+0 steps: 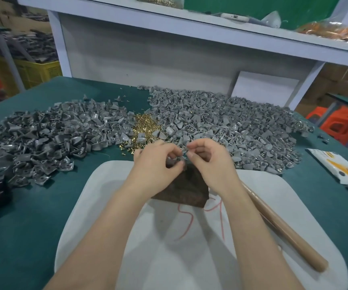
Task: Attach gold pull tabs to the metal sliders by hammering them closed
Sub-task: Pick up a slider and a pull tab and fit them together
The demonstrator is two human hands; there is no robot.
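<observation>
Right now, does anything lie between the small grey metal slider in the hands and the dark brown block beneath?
Nothing visible: the left hand and right hand pinch the slider over the far end of the block.

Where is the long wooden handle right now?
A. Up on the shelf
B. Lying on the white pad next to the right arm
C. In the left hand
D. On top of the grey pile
B: the wooden handle lies on the white pad just outside the right arm. Neither hand holds it. The left hand and right hand are pinching a small grey piece above the dark block.
</observation>
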